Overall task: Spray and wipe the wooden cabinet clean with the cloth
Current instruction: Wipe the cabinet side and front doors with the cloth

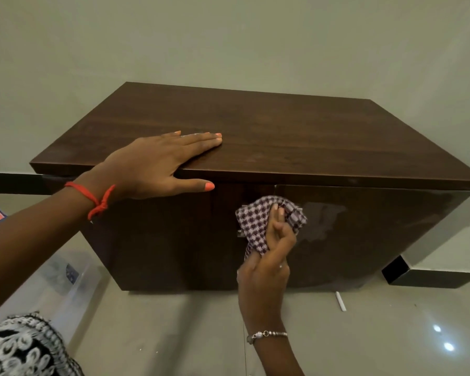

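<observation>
Pale wall is filling the upper half of the frame; glossy tiled floor is spreading across the bottom. Dark wooden cabinet, two-door, is standing against the wall and occupying the centre of the frame. Clear plastic container is sitting on the floor at lower left, just beside the cabinet. Left hand is lying flat on the cabinet top at centre left, fingers straight and close together, thumb hanging over the front edge. Right hand is reaching up from bottom centre, fingers curling round and gripping a checked cloth. The cloth, bunched, is pressing against the cabinet front near where the doors meet, below the top edge. A dull smear is showing on the right door, just right of the cloth. Red thread is circling the left wrist; silver bracelet is circling the right. Small white stick is lying on the floor at lower right.
</observation>
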Demonstrator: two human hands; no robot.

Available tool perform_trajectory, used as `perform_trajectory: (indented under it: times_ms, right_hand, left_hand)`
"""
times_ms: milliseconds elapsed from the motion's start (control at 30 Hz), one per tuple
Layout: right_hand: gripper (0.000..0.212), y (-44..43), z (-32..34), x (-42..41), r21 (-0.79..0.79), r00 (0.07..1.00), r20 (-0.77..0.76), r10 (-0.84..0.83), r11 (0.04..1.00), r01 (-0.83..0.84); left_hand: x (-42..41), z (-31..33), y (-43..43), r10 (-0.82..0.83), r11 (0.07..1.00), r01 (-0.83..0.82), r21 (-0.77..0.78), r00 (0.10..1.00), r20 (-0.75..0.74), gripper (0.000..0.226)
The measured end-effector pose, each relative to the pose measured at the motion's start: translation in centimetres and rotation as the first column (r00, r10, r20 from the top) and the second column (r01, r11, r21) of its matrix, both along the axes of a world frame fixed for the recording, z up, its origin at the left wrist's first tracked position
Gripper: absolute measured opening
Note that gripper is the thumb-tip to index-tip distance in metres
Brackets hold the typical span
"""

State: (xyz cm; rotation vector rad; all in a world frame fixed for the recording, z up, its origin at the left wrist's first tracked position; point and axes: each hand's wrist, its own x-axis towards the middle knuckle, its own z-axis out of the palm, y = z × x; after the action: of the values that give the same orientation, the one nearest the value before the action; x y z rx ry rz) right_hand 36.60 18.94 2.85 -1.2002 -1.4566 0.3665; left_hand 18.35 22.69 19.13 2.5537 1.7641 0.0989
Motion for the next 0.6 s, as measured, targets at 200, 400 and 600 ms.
perform_trajectory:
  times_ms: [200,400,600]
  right_hand:
    - [0.072,0.2,-8.3,1.6,0.019,0.986,0.166,0.011,1.000,-0.014]
    - [0.119,1.9,-13.4,4.2,0.050,0.893,0.443,0.078,0.993,-0.111]
    - [0.109,2.8,-15.9,5.2,-0.037,0.816,0.566,0.120,0.992,-0.120]
  left_hand:
    - [-0.1,-0.2,0.1,-0.008,1.000,0.008,0.015,1.000,-0.005,0.088]
    - [0.0,-0.5,0.5,0.021,0.999,-0.018,0.041,0.998,-0.060,0.094]
    - [0.0,-0.5,0.6,0.017,0.998,-0.014,0.057,0.998,-0.055,0.094]
